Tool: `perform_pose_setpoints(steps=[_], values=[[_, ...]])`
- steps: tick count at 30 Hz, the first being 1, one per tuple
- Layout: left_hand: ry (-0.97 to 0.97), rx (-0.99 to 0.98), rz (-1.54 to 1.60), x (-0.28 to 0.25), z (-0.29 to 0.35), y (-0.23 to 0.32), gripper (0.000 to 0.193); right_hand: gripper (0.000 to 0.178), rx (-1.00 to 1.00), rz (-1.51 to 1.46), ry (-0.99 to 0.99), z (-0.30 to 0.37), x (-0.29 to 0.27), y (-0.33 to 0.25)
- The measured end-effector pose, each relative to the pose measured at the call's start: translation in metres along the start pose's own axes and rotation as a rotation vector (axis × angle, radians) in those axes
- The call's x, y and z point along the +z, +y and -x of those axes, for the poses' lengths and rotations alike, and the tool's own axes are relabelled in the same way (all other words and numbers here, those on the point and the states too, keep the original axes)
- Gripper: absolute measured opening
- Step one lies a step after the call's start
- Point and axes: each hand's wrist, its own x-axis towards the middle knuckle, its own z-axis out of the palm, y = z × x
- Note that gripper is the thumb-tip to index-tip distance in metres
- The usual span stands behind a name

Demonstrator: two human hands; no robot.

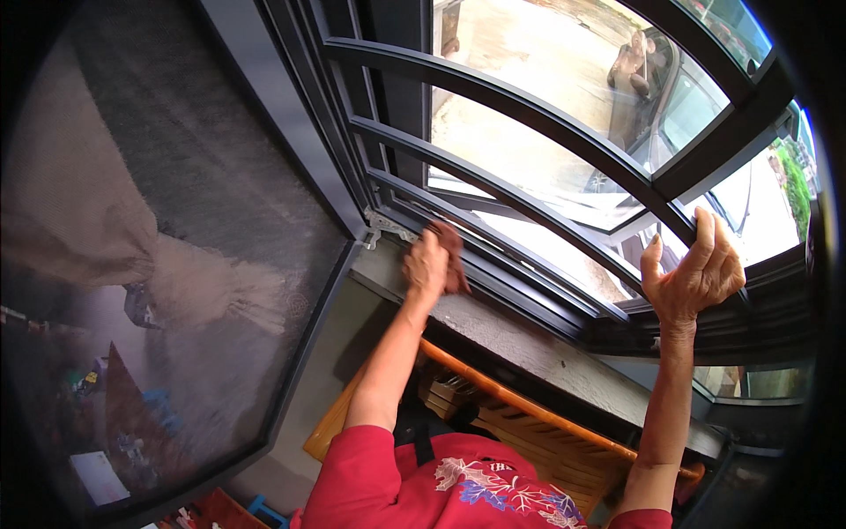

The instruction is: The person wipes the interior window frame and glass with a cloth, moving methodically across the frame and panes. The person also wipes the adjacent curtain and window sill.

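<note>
A reddish-brown cloth [450,257] is in my left hand [426,265], pressed against the lower corner of the dark window frame [520,284]. That hand is slightly blurred, with its fingers closed on the cloth. Farther right, my right hand [696,271] grips one of the dark window bars [608,165], fingers curled over it and thumb on the near side. Beneath the frame runs a grey concrete sill [520,333], and a small metal hinge [388,227] sits at its left end, close to my left hand.
On the left a large dark mesh screen panel [203,229] stands swung inward. A wooden bench [529,423] with an orange-brown rail is right below the sill. Through the bars, a vehicle [696,106] and pale ground [520,62] are outside. A red box [231,509] lies at the lower left.
</note>
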Motion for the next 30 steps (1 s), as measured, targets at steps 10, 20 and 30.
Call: perform_pose_setpoints(steps=[10, 20, 30], values=[[0.254, -0.223, -0.004, -0.056, -0.035, 0.023, 0.038, 0.054, -0.014, -0.014, 0.041, 0.000, 0.003, 0.004], [-0.071, -0.029, -0.278, -0.042, -0.041, 0.001, 0.020, 0.047, -0.018, 0.012, 0.080, -0.003, 0.004, 0.001], [-0.071, 0.105, 0.228, -0.003, 0.048, 0.059, 0.017, 0.050, 0.016, 0.026, 0.009, 0.003, 0.002, 0.003]])
